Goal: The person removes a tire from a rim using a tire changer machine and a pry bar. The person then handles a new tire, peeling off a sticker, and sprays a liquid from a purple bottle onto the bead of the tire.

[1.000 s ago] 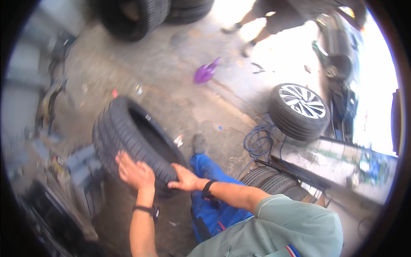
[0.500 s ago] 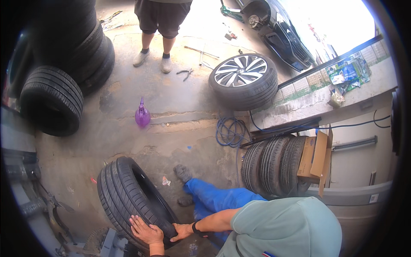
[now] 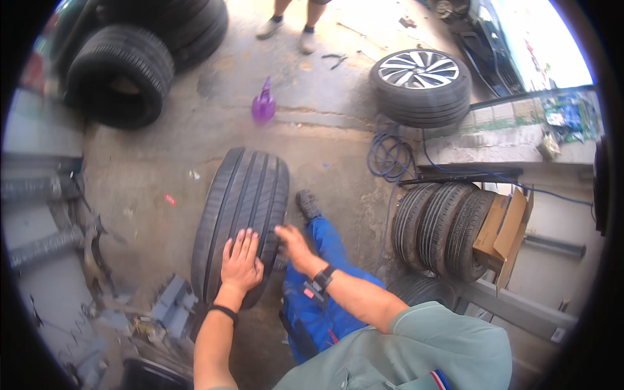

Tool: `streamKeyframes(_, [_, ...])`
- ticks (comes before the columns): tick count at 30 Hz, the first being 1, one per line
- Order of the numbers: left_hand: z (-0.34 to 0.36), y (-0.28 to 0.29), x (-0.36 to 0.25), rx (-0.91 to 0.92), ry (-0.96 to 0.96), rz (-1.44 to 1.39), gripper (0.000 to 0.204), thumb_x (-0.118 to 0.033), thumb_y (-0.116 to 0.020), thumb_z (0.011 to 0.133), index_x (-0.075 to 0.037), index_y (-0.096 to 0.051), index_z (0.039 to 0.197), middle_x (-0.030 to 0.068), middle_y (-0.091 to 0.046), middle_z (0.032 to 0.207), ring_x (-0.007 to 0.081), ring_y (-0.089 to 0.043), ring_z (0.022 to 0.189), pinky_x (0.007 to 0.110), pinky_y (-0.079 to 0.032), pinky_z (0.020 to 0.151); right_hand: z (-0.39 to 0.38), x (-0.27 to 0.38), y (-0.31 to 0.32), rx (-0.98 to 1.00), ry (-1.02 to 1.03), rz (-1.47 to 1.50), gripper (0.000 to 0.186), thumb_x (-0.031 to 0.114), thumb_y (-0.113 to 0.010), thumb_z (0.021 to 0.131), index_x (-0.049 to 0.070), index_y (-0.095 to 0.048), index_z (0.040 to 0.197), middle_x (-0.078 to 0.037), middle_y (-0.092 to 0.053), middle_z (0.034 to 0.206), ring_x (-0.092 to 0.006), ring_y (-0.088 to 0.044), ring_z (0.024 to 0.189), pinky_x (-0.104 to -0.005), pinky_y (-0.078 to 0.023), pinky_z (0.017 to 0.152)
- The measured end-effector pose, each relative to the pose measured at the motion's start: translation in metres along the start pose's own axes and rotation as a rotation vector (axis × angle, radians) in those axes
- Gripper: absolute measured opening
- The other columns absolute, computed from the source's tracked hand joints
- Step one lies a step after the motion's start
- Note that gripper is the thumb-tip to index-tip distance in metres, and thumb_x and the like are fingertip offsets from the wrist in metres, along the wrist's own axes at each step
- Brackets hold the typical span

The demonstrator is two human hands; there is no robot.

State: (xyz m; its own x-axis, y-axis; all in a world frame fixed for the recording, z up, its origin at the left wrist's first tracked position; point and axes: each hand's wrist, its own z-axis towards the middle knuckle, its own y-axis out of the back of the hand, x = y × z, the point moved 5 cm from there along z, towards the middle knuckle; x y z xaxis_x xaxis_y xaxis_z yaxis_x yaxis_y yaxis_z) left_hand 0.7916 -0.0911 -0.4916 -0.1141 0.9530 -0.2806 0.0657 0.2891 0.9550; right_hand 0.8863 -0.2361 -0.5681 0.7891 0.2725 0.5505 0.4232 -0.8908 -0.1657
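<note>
A black tyre (image 3: 237,195) without a rim stands upright on the floor in front of me, its grooved tread facing me. My left hand (image 3: 242,263) lies flat on the tread, its fingers spread and pointing away from me. Close against the tyre's right edge is my right hand (image 3: 298,249), fingers partly extended and somewhat blurred. It does not appear to grip the tyre. Dark bands circle both wrists. My leg in blue trousers (image 3: 328,240) is just right of the tyre.
A purple spray bottle (image 3: 264,107) stands beyond the tyre. A wheel with a silver rim (image 3: 421,91) lies at far right, near a coiled blue hose (image 3: 390,158). Tyres (image 3: 429,224) and a cardboard box (image 3: 500,227) line the right; more tyres (image 3: 120,78) stand far left. Grey machinery (image 3: 172,302) is near left. A person's legs (image 3: 292,29) show ahead.
The tyre has turned so its tread faces me, and it stands farther right in view. My right hand has left the tyre's inner rim for its right edge. The view has shifted.
</note>
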Motion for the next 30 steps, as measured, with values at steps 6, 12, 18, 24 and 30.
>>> streamKeyframes(6, [-0.004,0.006,0.010,-0.075,-0.081,-0.041,0.062,-0.025,-0.054,0.084,-0.006,-0.052,0.144,0.0101,-0.051,0.151,0.0225,-0.041,0.145,0.048,-0.023,0.121,0.052,-0.003,-0.012,-0.335,-0.062,-0.076,0.107,0.071,-0.061,0.087,-0.023,-0.044,0.134,-0.035,-0.051,0.139,-0.0380,-0.055,0.127,-0.0415,-0.043,0.108])
streamKeyframes(12, [-0.034,-0.006,-0.001,-0.141,-0.112,-0.079,0.059,-0.028,-0.055,0.085,-0.004,-0.056,0.139,0.0122,-0.054,0.148,0.0229,-0.043,0.144,0.048,-0.025,0.122,0.026,-0.015,-0.005,-0.598,0.079,-0.408,0.102,0.075,-0.045,0.093,-0.022,-0.051,0.124,-0.037,-0.060,0.124,-0.0441,-0.057,0.120,-0.0431,-0.043,0.103])
streamKeyframes(18, [-0.048,-0.031,-0.042,-0.188,-0.118,-0.151,0.054,-0.027,-0.054,0.087,-0.006,-0.059,0.136,0.0099,-0.056,0.147,0.0195,-0.046,0.142,0.045,-0.026,0.122,0.014,-0.050,0.046,-0.548,0.162,-0.285,0.090,0.071,-0.040,0.098,-0.012,-0.055,0.129,-0.028,-0.063,0.125,-0.0363,-0.060,0.116,-0.0403,-0.045,0.100])
streamKeyframes(24, [-0.062,-0.048,-0.083,-0.207,-0.162,-0.179,0.055,-0.031,-0.055,0.086,-0.005,-0.060,0.134,0.0110,-0.055,0.147,0.0202,-0.046,0.142,0.043,-0.022,0.123,0.002,-0.076,0.080,-0.491,0.142,0.042,0.078,0.062,-0.039,0.103,-0.005,-0.050,0.142,-0.016,-0.058,0.138,-0.0271,-0.059,0.120,-0.0342,-0.043,0.106])
streamKeyframes(30, [-0.084,-0.068,-0.123,-0.218,-0.187,-0.228,0.052,-0.033,-0.053,0.087,-0.003,-0.065,0.127,0.0148,-0.058,0.143,0.0222,-0.049,0.139,0.043,-0.023,0.123,-0.028,-0.101,0.091,-0.514,-0.090,0.228,0.084,0.070,-0.041,0.098,0.002,-0.048,0.146,-0.013,-0.053,0.146,-0.0302,-0.054,0.128,-0.0366,-0.040,0.109])
